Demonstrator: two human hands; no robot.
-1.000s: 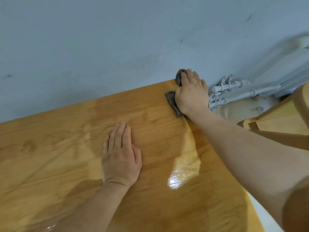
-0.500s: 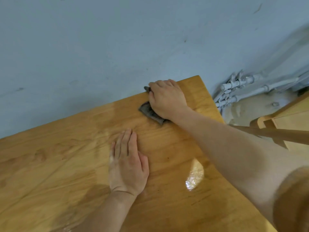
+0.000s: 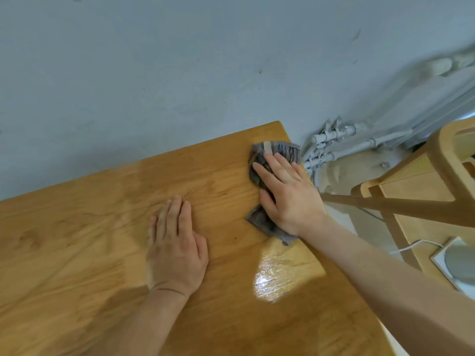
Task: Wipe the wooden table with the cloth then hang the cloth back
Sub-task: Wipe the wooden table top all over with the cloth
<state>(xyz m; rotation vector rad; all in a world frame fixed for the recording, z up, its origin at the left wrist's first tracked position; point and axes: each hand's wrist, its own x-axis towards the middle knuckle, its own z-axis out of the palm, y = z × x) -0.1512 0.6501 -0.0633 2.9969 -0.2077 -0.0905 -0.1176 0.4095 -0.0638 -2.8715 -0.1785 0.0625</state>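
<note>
The right hand (image 3: pixel 288 196) is pressing flat, fingers straight, on the grey striped cloth (image 3: pixel 281 150), which is lying bunched at the far right corner of the wooden table (image 3: pixel 77 240), near the wall (image 3: pixel 180 73). The left hand (image 3: pixel 177 242) is resting open, palm down, on bare wood nearby. White pipes (image 3: pixel 331 147) are running behind that corner.

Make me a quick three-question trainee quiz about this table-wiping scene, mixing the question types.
1. True or false: the left hand grips the cloth.
2. The cloth lies at which part of the wooden table? A centre, B far right corner, C near left edge.
3. Which hand presses the cloth?
Key: 1 false, it rests flat on bare wood; 2 B; 3 the right hand.
</note>
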